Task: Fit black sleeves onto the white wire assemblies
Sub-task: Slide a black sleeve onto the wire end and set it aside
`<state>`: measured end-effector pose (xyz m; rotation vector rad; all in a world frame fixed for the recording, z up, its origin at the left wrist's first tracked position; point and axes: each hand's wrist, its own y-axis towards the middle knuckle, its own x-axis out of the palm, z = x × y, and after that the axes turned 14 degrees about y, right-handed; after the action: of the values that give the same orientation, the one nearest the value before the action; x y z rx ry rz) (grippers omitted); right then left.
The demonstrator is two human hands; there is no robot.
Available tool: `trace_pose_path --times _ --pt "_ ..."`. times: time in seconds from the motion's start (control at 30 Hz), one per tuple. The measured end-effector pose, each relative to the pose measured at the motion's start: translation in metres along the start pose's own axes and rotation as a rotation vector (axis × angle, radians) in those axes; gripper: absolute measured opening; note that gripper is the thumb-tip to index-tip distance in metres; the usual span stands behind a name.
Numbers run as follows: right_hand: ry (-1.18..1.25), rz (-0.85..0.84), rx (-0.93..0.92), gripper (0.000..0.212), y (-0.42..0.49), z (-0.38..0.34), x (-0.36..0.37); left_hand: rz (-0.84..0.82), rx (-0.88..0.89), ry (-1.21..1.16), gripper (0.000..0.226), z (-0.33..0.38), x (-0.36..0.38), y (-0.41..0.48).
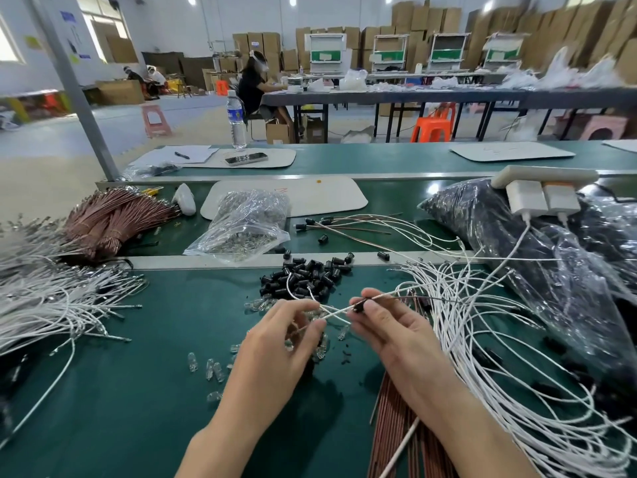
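My left hand [275, 343] pinches the ends of thin white wires [336, 312] over the green table. My right hand [393, 332] pinches a small black sleeve [359, 306] that sits on one white wire running up to the right. A heap of loose black sleeves [305, 276] lies just beyond both hands. Small clear bulbs [213, 369] are scattered on the mat below my left hand.
A big tangle of white wires [499, 357] fills the right side, another bundle of white wires [51, 305] the left. Brown wire bundles [110, 219], a clear bag of parts [244, 225], dark plastic bags [517, 236] and a power strip [541, 181] lie behind. Copper-coloured wires [396, 426] lie under my right forearm.
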<state>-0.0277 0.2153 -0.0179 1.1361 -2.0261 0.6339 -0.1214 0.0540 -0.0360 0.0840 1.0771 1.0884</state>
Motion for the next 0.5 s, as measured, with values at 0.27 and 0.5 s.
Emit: trace_pose_path --times 0.27,0.5 --pt "-0.112 -0.085 0.079 0.023 -0.002 0.008 -0.003 0.008 -0.014 -0.096 0.006 0.004 0.002 0.003" --pt "-0.193 -0.102 0.087 0.029 -0.002 0.010 -0.003 -0.038 -0.022 -0.100 0.014 0.008 0.002 0.002"
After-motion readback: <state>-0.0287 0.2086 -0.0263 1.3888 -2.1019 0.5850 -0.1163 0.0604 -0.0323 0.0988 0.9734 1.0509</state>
